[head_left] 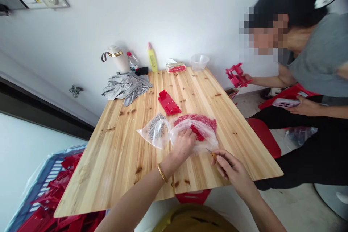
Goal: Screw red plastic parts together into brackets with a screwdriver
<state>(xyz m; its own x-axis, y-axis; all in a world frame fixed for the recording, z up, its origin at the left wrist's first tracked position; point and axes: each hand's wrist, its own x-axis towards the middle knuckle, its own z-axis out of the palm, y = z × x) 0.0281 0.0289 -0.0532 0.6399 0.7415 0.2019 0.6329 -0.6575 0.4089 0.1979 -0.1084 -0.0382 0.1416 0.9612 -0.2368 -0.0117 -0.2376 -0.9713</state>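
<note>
My left hand [186, 141], with a gold bangle on the wrist, reaches into the mouth of a clear plastic bag of small red parts [208, 122]. Its fingers are curled together, and their tips are hidden among the plastic and the parts. In my right hand [231, 166] is a small screwdriver [213, 154] with an orange-brown handle, its thin tip pointing toward the bag. Left of that bag, and touching it, lies a second clear bag with small silvery pieces [158, 128], perhaps screws. A red plastic bracket [168, 103] rests just beyond the bags.
On the wooden table [122, 166] stand a white jug [118, 63], a water bottle [132, 61], a yellow bottle [152, 58], a tissue pack [175, 67] and a plastic bowl [199, 62], beside grey cloth [126, 85]. A blue crate [35, 188] holds red parts. At right, a person holds a red frame [236, 75] and a phone [285, 103].
</note>
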